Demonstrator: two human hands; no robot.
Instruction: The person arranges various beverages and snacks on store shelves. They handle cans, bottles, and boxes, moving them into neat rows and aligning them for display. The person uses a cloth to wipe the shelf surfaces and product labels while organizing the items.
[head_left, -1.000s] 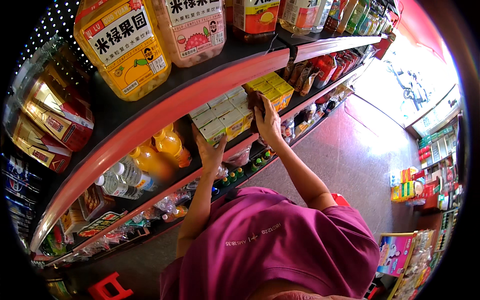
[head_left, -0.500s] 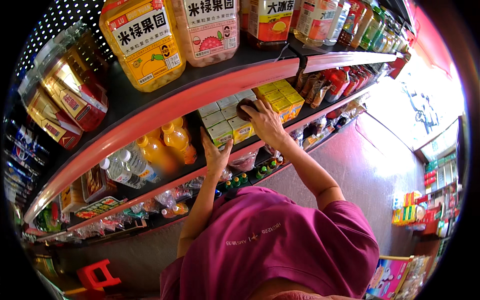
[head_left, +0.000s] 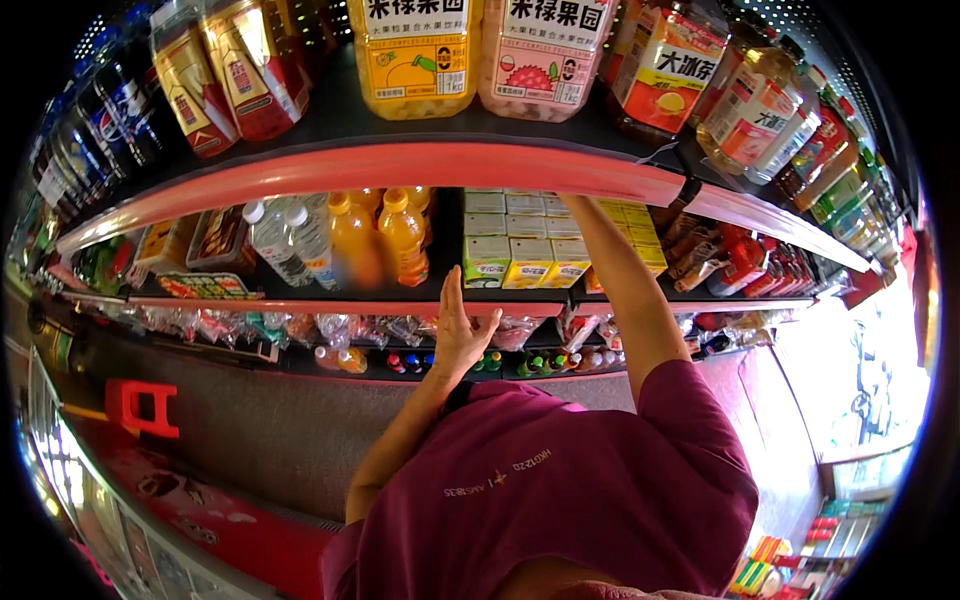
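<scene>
Boxed drinks on the shelf, left hand empty beside them, right hand out of sight

Drink cartons (head_left: 520,248) sit upright in tight rows on the middle shelf, under the upper shelf's red rim (head_left: 330,172). Pale tops, yellow or green fronts. Yellow cartons (head_left: 643,240) stand to their right; orange bottles (head_left: 403,240) to their left, across a dark gap.

Left hand (head_left: 462,335): holding nothing, fingers extended upward, thumb spread, just in front of the lower red rim (head_left: 380,309) near the front-left carton (head_left: 486,262). Contact with rim or carton: can't tell. Right forearm (head_left: 635,280) runs up across the cartons and under the upper rim; right hand hidden there, so its grip can't be told.

Handling, judged by look: each carton probably light, a bit weighty if full. Card walls fairly stiff but likely to dent under a hard squeeze; corners could crush. Smooth faces, maybe slightly slippery. Not brittle. Best hold: opposite side walls, thumb against fingers, below the top edge. Neighbours block most sides; the front-left carton's left wall looks the easiest to reach.
</scene>
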